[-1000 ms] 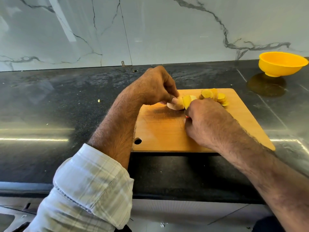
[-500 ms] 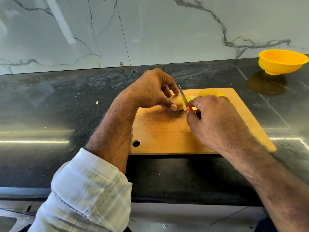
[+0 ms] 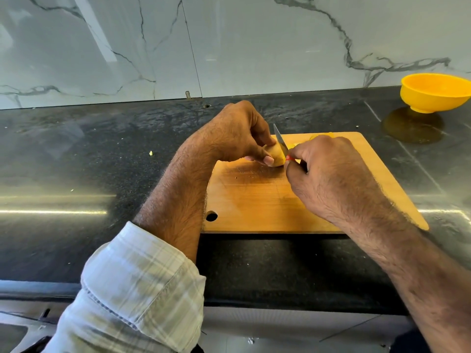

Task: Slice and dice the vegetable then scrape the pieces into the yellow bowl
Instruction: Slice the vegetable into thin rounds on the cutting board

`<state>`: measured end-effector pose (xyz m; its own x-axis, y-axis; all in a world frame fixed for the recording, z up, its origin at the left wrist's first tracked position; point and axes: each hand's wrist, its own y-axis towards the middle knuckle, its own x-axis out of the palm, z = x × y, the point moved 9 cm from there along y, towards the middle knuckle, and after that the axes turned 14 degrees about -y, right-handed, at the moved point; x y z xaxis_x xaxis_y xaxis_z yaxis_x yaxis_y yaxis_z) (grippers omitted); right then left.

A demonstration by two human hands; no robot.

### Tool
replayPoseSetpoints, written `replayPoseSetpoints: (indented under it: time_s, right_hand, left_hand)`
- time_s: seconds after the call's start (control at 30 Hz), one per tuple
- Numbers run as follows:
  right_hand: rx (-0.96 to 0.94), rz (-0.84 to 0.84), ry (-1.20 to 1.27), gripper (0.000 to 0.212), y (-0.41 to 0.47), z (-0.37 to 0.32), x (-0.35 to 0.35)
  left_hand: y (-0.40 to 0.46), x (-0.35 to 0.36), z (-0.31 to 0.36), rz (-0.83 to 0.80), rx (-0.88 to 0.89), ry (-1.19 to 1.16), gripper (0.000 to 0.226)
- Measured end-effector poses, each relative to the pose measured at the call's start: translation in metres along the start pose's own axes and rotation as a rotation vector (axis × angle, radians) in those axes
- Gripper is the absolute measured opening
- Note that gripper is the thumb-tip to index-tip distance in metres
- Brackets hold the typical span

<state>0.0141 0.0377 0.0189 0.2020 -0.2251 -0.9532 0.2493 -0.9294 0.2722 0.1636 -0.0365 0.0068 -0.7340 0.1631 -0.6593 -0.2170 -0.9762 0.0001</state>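
A wooden cutting board [image 3: 257,200] lies on the black counter. My left hand [image 3: 237,133] grips the remaining piece of potato [image 3: 276,155] on the board's far side, thumb pressed on its near face. My right hand [image 3: 328,171] holds a knife with a red handle; its blade [image 3: 280,140] stands against the potato's cut end, tip pointing away. Yellow slices [image 3: 322,135] lie behind my right hand, mostly hidden. The yellow bowl [image 3: 433,94] sits at the far right by the wall.
A marble wall runs along the back of the counter [image 3: 76,161]. Small scraps [image 3: 151,153] lie on the counter left of the board. The counter's front edge runs just below the board. A hanging hole [image 3: 211,216] marks the board's near left corner.
The knife blade has come up into view and now sits against the potato's cut end. My right hand has shifted slightly right, covering more of the slices. My left hand still grips the potato.
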Motion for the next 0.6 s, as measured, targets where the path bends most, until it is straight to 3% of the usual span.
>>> replayPoseSetpoints:
  time_s: [0.13, 0.6]
  right_hand:
    - [-0.027, 0.029, -0.058, 0.028, 0.009, -0.001, 0.007]
    - [-0.071, -0.099, -0.236, 0.031, 0.024, -0.011, 0.013]
  left_hand:
    - [0.002, 0.0, 0.0, -0.002, 0.004, -0.003, 0.036]
    - [0.0, -0.002, 0.003, 0.033, 0.019, 0.017, 0.028]
